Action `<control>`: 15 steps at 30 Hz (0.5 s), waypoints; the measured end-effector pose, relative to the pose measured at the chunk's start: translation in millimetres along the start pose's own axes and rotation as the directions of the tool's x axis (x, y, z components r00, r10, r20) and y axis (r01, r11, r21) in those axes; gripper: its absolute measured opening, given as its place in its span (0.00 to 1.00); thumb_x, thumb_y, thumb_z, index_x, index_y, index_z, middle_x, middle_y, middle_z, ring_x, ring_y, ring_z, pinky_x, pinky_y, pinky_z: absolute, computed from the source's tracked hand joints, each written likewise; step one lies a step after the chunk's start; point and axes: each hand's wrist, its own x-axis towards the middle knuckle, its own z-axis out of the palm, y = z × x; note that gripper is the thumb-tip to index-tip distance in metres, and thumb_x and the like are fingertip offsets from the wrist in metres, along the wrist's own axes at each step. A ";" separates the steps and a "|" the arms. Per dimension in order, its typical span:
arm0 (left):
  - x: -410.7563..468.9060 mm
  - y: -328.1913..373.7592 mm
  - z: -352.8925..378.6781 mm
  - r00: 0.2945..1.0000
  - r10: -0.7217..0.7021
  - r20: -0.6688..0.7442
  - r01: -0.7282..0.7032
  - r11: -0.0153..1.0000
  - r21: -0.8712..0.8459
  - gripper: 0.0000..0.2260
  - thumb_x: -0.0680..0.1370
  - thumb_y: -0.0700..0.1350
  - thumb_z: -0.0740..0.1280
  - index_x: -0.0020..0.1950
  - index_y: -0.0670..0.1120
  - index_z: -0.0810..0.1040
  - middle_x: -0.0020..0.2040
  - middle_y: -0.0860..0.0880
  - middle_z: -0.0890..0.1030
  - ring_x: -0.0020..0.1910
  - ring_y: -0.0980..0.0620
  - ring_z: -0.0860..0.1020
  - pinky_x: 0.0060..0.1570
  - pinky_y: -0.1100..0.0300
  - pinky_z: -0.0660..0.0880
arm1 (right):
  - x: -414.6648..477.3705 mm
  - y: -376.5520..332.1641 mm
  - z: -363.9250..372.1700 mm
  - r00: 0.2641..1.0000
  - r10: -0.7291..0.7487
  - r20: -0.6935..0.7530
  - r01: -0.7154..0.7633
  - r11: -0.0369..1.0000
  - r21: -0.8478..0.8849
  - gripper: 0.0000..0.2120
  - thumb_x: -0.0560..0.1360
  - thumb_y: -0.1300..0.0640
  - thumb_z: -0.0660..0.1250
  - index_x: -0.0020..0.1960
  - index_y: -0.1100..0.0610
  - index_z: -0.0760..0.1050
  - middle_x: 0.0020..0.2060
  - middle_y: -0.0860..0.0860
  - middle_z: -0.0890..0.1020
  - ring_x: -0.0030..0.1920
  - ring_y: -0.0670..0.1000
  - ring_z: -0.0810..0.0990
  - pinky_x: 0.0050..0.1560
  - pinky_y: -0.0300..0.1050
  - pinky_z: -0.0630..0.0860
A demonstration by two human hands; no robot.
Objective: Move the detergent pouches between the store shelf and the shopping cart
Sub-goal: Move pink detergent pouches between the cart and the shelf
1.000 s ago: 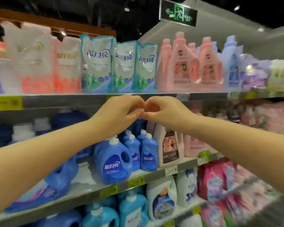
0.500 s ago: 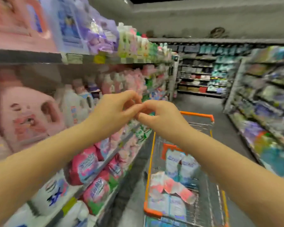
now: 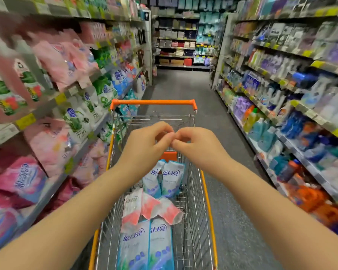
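A wire shopping cart (image 3: 153, 102) with orange trim stands in the aisle straight ahead of me. Inside it lie several detergent pouches: two blue-and-white ones (image 3: 144, 246) nearest me, pink-and-white ones (image 3: 150, 208) across the middle, and two more blue-and-white ones (image 3: 165, 180) standing further in. My left hand (image 3: 146, 145) and my right hand (image 3: 197, 147) are held together above the cart, fingers curled and fingertips touching. Neither hand holds a pouch.
The store shelf on the left (image 3: 25, 120) carries pink, green and blue detergent bags with yellow price tags. Another shelf on the right (image 3: 300, 108) is full of bottles. Grey aisle floor (image 3: 183, 84) runs ahead to a far shelf (image 3: 177, 38).
My view has swung right, from facing the left shelf with its pouches to looking down the aisle over the cart. My hands have stayed together, fingertips touching.
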 end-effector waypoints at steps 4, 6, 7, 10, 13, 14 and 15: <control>-0.4 -53.6 45.5 0.984 -0.180 0.003 0.180 0.982 -0.051 0.06 0.75 0.47 0.63 0.46 0.48 0.79 0.37 0.56 0.79 0.35 0.65 0.75 0.41 0.64 0.71 | 27.5 47.5 49.5 0.994 0.092 0.055 -0.096 0.992 0.086 0.03 0.74 0.53 0.66 0.44 0.50 0.79 0.42 0.47 0.83 0.47 0.48 0.79 0.52 0.46 0.74; -10.6 -84.9 67.1 0.957 -0.288 0.015 0.289 0.956 -0.055 0.07 0.76 0.43 0.65 0.52 0.48 0.79 0.43 0.54 0.80 0.39 0.60 0.77 0.43 0.66 0.71 | 32.6 70.5 85.5 0.982 0.148 0.116 -0.160 0.982 0.097 0.06 0.75 0.53 0.66 0.47 0.53 0.80 0.45 0.48 0.83 0.48 0.49 0.79 0.53 0.46 0.73; -17.2 -100.4 77.2 0.937 -0.348 0.022 0.348 0.935 -0.060 0.08 0.76 0.42 0.65 0.55 0.48 0.78 0.44 0.54 0.80 0.39 0.59 0.77 0.43 0.70 0.70 | 33.4 82.7 104.9 0.972 0.183 0.150 -0.199 0.975 0.095 0.06 0.75 0.53 0.66 0.48 0.54 0.80 0.44 0.48 0.83 0.48 0.50 0.79 0.53 0.47 0.73; -37.3 -147.0 106.2 0.872 -0.487 0.046 0.489 0.871 -0.054 0.11 0.77 0.41 0.65 0.59 0.47 0.76 0.42 0.53 0.77 0.36 0.64 0.73 0.39 0.75 0.67 | 32.0 121.2 162.2 0.940 0.263 0.216 -0.284 0.956 0.072 0.06 0.74 0.51 0.66 0.46 0.53 0.80 0.42 0.47 0.83 0.47 0.50 0.80 0.53 0.49 0.73; -63.2 -192.5 138.6 0.808 -0.583 0.086 0.585 0.811 0.002 0.13 0.77 0.41 0.65 0.62 0.45 0.75 0.42 0.53 0.76 0.36 0.57 0.73 0.38 0.69 0.65 | 23.5 155.5 216.6 0.891 0.355 0.283 -0.385 0.921 0.054 0.08 0.74 0.51 0.67 0.48 0.55 0.80 0.46 0.51 0.83 0.49 0.52 0.80 0.52 0.49 0.73; -70.6 -205.3 148.4 0.789 -0.607 0.097 0.609 0.793 0.008 0.14 0.77 0.42 0.65 0.63 0.45 0.74 0.43 0.53 0.76 0.37 0.56 0.73 0.38 0.68 0.64 | 21.0 165.5 232.4 0.870 0.384 0.309 -0.422 0.904 0.063 0.09 0.75 0.52 0.66 0.49 0.56 0.79 0.46 0.51 0.83 0.48 0.52 0.79 0.51 0.49 0.73; -77.7 -218.4 159.1 0.769 -0.630 0.107 0.633 0.774 0.014 0.16 0.77 0.42 0.65 0.64 0.45 0.72 0.44 0.53 0.77 0.38 0.56 0.74 0.38 0.67 0.64 | 19.1 174.3 247.3 0.848 0.413 0.331 -0.461 0.884 0.079 0.09 0.75 0.52 0.66 0.50 0.56 0.79 0.46 0.52 0.83 0.46 0.53 0.79 0.51 0.49 0.74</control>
